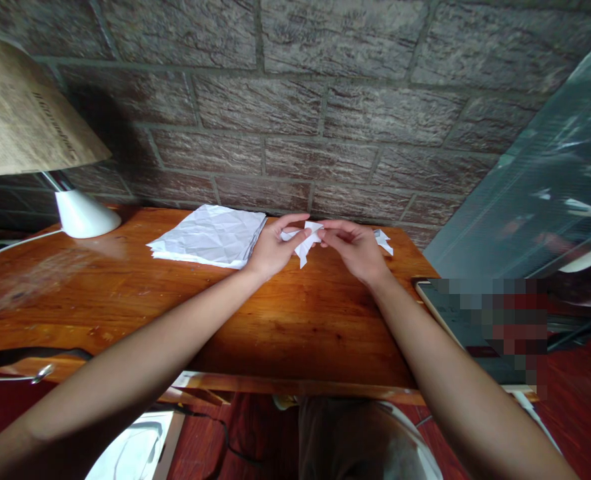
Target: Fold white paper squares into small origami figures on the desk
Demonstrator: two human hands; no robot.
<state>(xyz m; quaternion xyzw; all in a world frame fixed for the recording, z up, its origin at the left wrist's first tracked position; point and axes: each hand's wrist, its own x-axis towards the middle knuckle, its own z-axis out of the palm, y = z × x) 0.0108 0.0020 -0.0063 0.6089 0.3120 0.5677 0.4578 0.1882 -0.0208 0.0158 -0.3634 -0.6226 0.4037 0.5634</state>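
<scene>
A small folded paper is held above the rear part of the wooden table, between both hands, its shape partly covered by the fingers. It is pinched between thumb and fingers by the left hand, and its right side is gripped by the thumb and fingertips of the right hand. Just beyond the right hand, a second folded piece is seen on the wood, partly hidden by that hand. To the left, next to the left hand, creased white sheets are piled.

The tabletop is glossy orange-brown, scuffed at the left. At its left end a lamp with a printed shade is set, its white cord trailed off leftward. The back edge is closed off by a brick-patterned wall, by which reach beyond the hands is limited. At the right, a dark flat slab is partly masked by pixelation; whether it is supported by the table cannot be told. Beyond it a translucent panel is slanted upward. Between the forearms, a broad stretch of wood is left toward the front edge, below which reddish flooring is seen.
</scene>
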